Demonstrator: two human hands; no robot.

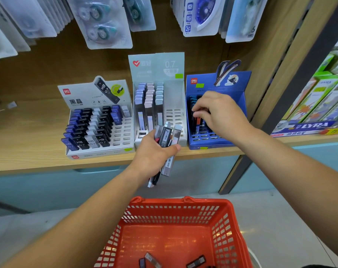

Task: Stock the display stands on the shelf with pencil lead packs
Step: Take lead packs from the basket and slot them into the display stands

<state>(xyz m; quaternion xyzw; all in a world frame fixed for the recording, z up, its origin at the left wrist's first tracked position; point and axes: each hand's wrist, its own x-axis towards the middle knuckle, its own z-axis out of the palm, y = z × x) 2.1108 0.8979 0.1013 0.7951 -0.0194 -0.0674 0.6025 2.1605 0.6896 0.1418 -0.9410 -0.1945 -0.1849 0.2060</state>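
The shelf (29, 151) is pale wood-grain board with a smooth, matt face. The three display stands along its front edge are printed cardboard: the white stand (98, 153) and the pale grey stand (156, 64) look matt, while the blue stand (239, 105) has a faint satin sheen. The pencil lead packs (167, 136) are hard, smooth plastic, glossy black or frosted, with paper barcode labels; the red basket (183, 211) is shiny moulded plastic, and the correction tape packs (104, 26) above are glossy clear blisters on card.

A stationery shop: hanging packs (104, 22), seemingly correction tape, display stands (156, 68), red basket (164, 201).
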